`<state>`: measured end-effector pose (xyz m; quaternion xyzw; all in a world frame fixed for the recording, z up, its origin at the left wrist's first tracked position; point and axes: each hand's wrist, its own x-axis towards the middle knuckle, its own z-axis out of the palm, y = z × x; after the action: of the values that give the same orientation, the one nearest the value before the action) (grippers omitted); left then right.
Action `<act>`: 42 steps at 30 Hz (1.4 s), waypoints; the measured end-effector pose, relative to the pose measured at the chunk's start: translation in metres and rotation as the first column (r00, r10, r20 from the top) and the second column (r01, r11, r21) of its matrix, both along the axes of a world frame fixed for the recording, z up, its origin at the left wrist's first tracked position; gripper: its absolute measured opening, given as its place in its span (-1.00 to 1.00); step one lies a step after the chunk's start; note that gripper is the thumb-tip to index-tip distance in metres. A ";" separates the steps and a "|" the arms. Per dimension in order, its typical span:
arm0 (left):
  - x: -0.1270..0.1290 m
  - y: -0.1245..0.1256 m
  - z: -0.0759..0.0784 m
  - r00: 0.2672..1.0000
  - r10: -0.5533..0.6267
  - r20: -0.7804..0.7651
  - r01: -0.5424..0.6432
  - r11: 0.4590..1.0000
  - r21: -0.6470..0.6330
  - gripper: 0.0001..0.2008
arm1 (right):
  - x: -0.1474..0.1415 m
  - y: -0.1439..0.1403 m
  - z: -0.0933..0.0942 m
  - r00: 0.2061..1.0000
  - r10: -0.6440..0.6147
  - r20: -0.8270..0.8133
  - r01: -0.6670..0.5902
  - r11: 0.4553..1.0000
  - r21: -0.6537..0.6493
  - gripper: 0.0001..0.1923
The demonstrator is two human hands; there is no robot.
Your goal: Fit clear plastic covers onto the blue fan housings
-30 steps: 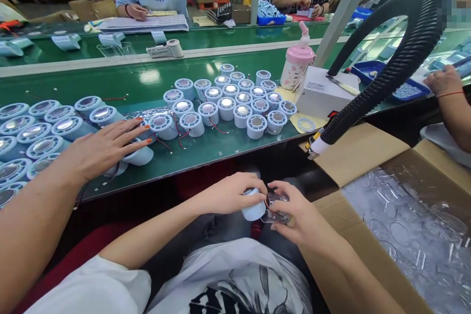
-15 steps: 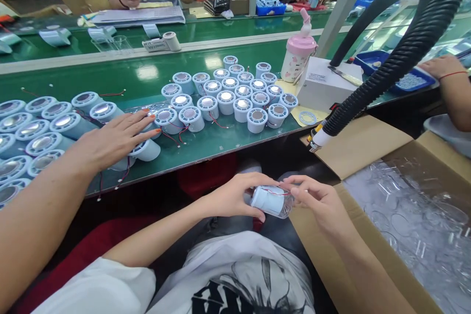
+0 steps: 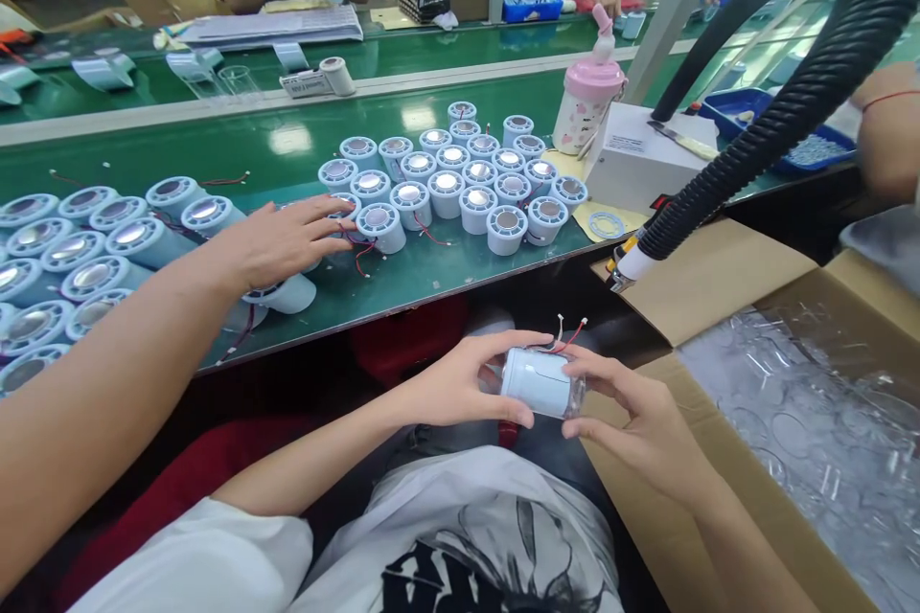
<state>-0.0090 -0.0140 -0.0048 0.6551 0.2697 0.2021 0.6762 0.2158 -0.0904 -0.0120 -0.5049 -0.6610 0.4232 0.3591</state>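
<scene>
one pale-blue cylinder [image 3: 539,381] between left hand [image 3: 460,383], right hand [image 3: 639,421]

Matt pale-blue plastic housing [image 3: 536,381] with clear glossy cap; glossy green bench [image 3: 287,153].

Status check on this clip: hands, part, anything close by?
Left hand and right hand both gripping pale blue cylinder over lap, wires up. Co-worker's hand on bench parts, apart. Open carton beside right.

Factory assembly line, green conveyor belt [image 3: 287,168], rows of blue housings [image 3: 460,177], cartons [image 3: 704,283]
</scene>
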 end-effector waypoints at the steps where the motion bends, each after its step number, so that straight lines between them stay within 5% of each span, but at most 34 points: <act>1: -0.001 0.000 0.001 1.000 -0.007 0.019 0.007 1.000 0.015 -0.30 | 0.000 0.000 0.000 1.000 -0.002 -0.029 0.001 0.999 -0.032 -0.59; 13: -0.007 0.000 0.001 0.998 -0.049 0.047 0.035 0.966 0.256 -0.26 | -0.003 0.004 0.010 0.951 -0.054 -0.306 -0.045 0.951 -0.305 -0.60; 30: -0.009 0.000 0.001 0.998 -0.056 0.026 0.045 0.946 0.320 -0.26 | -0.012 0.009 0.003 0.853 -0.223 -0.472 -0.080 0.837 -0.541 -0.60; 42: -0.009 -0.003 0.014 0.999 -0.038 0.015 0.033 0.962 0.271 -0.38 | -0.024 0.012 0.000 0.784 -0.316 -0.534 -0.196 0.691 -0.696 -0.43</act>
<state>-0.0184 -0.0175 0.0095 0.7439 0.2212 0.2314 0.5866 0.1915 -0.0780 -0.0117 -0.4593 -0.2673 0.7751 0.3417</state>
